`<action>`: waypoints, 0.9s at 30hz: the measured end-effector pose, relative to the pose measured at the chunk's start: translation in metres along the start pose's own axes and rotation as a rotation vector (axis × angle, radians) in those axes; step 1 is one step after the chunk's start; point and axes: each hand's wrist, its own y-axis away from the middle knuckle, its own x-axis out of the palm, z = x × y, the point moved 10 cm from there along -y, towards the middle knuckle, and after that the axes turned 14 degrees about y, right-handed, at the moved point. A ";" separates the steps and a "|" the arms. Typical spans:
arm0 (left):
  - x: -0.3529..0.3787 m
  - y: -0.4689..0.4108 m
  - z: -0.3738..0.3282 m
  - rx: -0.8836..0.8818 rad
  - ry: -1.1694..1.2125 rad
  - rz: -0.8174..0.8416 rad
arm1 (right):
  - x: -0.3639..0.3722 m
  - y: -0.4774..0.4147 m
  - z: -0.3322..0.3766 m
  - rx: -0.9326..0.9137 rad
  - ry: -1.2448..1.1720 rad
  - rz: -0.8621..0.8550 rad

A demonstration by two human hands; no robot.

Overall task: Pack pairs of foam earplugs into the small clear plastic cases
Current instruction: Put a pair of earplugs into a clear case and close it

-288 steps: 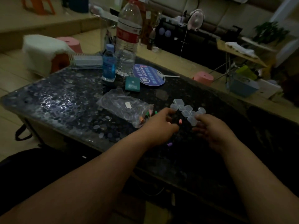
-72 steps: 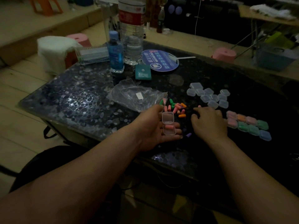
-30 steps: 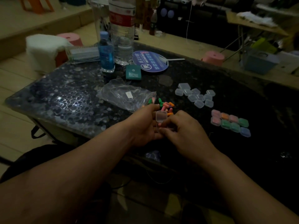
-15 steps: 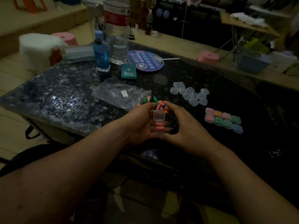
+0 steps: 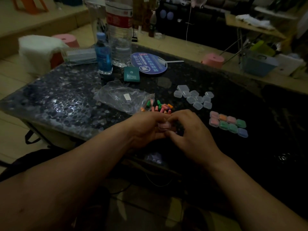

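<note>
Near the front edge of the dark table, my left hand (image 5: pixel 146 128) and my right hand (image 5: pixel 188 130) meet around one small clear case (image 5: pixel 164 127) with pink earplugs inside; its lid looks folded down. Just beyond my fingers lies a pile of loose coloured earplugs (image 5: pixel 160 107). Several empty clear cases (image 5: pixel 194 98) are clustered to the right of the pile. Several filled cases (image 5: pixel 227 123) in pink, orange, green and blue sit in two rows further right.
A crumpled clear plastic bag (image 5: pixel 121 97) lies left of the earplugs. Behind it stand a small blue bottle (image 5: pixel 103 54), a large water bottle (image 5: pixel 119 30), a teal box (image 5: pixel 131 75) and a round blue fan (image 5: pixel 148 63). The table's (image 5: pixel 58 100) front edge runs beneath my wrists.
The case stood open in my left hand with two pink earplugs showing; now its lid is folded down and both hands press around it.
</note>
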 end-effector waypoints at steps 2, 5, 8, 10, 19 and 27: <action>0.002 0.003 -0.003 0.018 -0.035 -0.006 | 0.000 0.000 0.001 -0.001 0.006 -0.017; -0.004 0.004 -0.005 0.023 -0.057 -0.054 | 0.002 0.001 0.002 0.011 0.007 -0.021; -0.007 0.005 -0.004 0.029 -0.097 -0.080 | 0.003 0.004 0.002 0.024 0.000 -0.019; -0.006 0.007 -0.003 0.039 -0.114 -0.089 | 0.002 0.006 0.002 0.036 -0.008 -0.015; 0.007 0.003 -0.001 0.135 -0.099 -0.169 | -0.003 0.015 -0.010 0.170 0.030 -0.035; 0.028 -0.017 0.012 0.188 -0.185 -0.183 | -0.018 0.028 -0.035 0.384 0.023 -0.054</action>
